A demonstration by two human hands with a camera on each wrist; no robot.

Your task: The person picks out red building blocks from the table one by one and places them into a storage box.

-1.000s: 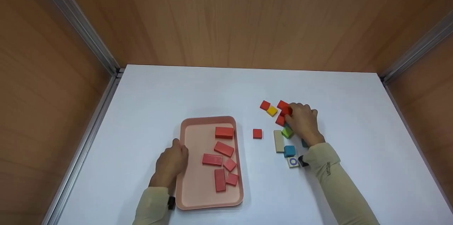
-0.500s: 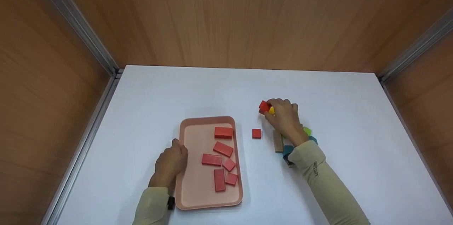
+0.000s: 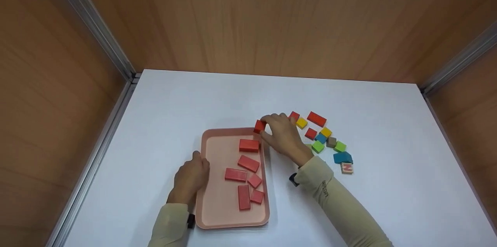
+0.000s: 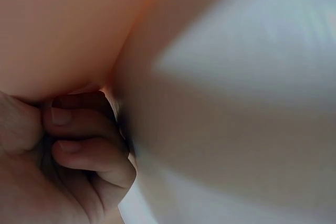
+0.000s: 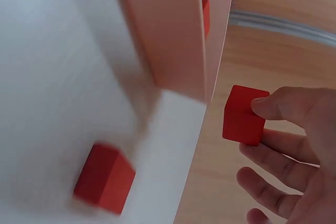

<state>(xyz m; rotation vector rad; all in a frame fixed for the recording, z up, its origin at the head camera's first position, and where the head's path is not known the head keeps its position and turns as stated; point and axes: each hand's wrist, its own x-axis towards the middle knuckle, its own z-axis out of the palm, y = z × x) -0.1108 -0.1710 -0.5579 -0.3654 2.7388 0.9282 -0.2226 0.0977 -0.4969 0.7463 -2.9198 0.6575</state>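
1. Wooden walls (image 3: 248, 18) stand along the far, left and right edges of the white desk (image 3: 380, 122).
2. A pink tray (image 3: 215, 200) lies left of the desk's centre, its long sides running from near to far.
3. The left hand (image 3: 191, 174) grips the tray's left edge, its fingers curled.
4. The right hand (image 3: 284, 134) pinches a red cube (image 3: 259, 126) between thumb and fingers, its lower fingers spread.
5. Inside the tray, toward its right edge, lie four oblong red blocks (image 3: 249, 145).
6. On the desk, right of the tray, lie a red oblong (image 3: 317, 119) and, nearer, a blue block (image 3: 343, 157) touching a letter tile (image 3: 347, 168).
7. Between these are red (image 3: 310, 133), yellow (image 3: 325, 132), blue (image 3: 320, 138), grey-brown (image 3: 331, 142) and green cubes (image 3: 318, 146).
8. Two smaller red blocks (image 3: 254, 180) lie near the tray's right edge.
9. The held cube is at the tray's far right corner; whether it touches the rim I cannot tell.
10. Another red cube (image 5: 105, 179) rests on the desk beside the tray, in the right wrist view.
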